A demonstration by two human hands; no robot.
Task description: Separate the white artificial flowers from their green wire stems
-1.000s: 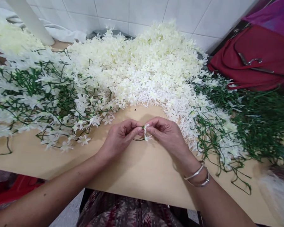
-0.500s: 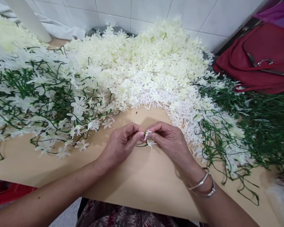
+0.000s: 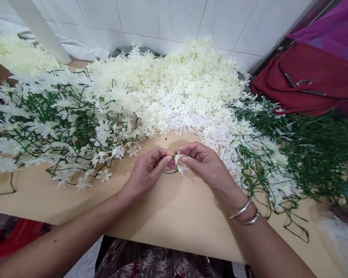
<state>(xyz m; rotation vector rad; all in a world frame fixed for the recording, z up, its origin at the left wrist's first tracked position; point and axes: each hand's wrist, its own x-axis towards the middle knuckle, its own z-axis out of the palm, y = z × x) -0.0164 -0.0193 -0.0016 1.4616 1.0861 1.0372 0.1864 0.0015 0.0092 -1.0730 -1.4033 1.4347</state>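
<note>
Over the middle of the table (image 3: 162, 208), my left hand (image 3: 147, 170) pinches the green stem of a small artificial flower sprig between thumb and forefinger. White blossoms (image 3: 179, 157) of that sprig show between my two hands, one above another. My right hand (image 3: 201, 162), with bangles on its wrist, has its thumb and forefinger closed at the upper blossom's petals. Just beyond my hands lies a wide heap of loose white and cream petals (image 3: 174, 88). On the left are flower sprigs with blossoms on green stems (image 3: 60, 123).
Bare green stems (image 3: 319, 150) are piled at the right, partly under a red handbag (image 3: 310, 77). A white post (image 3: 43, 34) stands at the back left before the tiled wall (image 3: 179, 19). A clear plastic bag (image 3: 342, 239) lies at the right edge; a red stool (image 3: 17, 235) is at lower left.
The view has shifted slightly. My fingertips have drawn a little apart, and more of the upper blossom now shows between them.
</note>
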